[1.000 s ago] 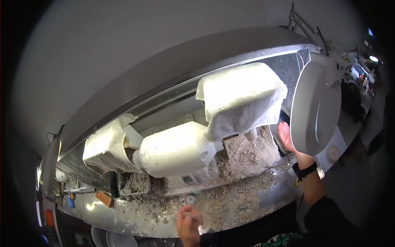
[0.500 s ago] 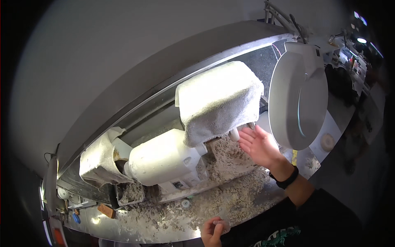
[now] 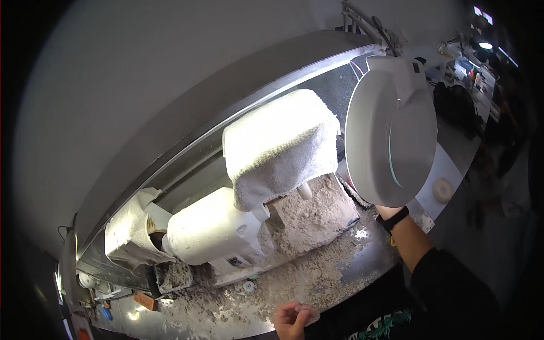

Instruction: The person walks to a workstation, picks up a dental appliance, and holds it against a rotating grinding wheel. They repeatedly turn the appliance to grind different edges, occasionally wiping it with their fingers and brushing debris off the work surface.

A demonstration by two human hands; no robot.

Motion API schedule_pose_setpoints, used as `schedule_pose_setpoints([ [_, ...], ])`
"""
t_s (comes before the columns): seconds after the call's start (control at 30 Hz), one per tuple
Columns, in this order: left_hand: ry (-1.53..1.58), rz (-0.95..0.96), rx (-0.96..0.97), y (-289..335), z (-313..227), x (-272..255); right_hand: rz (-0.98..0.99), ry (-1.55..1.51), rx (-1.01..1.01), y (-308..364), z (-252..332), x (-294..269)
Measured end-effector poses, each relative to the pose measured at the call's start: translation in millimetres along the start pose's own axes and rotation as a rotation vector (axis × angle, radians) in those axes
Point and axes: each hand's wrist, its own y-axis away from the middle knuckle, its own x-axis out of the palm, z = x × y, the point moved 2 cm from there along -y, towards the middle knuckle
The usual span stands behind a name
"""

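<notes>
My left hand (image 3: 292,321) is at the bench's front edge, fingers curled round a small pale, see-through piece (image 3: 314,315) whose kind I cannot make out. My right hand (image 3: 390,212) reaches behind a large pale oval lamp head (image 3: 391,130); only its base and the dark wristband (image 3: 392,219) show below the rim. The fingers are hidden. Left of the lamp, a white towel (image 3: 283,147) drapes over a boxy form, with a pale spindle-like stub (image 3: 305,191) poking out underneath. Below it lies a tray (image 3: 317,212) heaped with damp-looking grey-beige grit.
A white motor housing (image 3: 207,226) stands left of the tray, beside a second towel-covered part (image 3: 130,229). Grit is scattered over the metal bench (image 3: 362,266). An orange-brown block (image 3: 145,301) lies at the left, a round beige wheel (image 3: 442,190) at the right.
My right hand has gone from open beside the stub, palm showing, to behind the lamp head. The view has shifted, so the bench things appear further left. My left hand keeps its hold.
</notes>
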Motion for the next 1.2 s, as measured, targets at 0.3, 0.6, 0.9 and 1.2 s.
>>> schedule_pose_setpoints([
  [0.3,0.015,0.062,-0.098,16,-3,21,-0.101,0.126,0.447,-6,-110,78],
  [0.6,-0.02,0.092,-0.068,14,15,8,-0.031,0.235,0.451,39,-80,109],
  [0.9,0.053,0.031,-0.123,18,-13,19,0.135,0.106,0.23,15,31,8],
  [1.2,-0.01,0.046,-0.077,26,-18,27,0.473,1.651,-0.211,37,45,3],
])
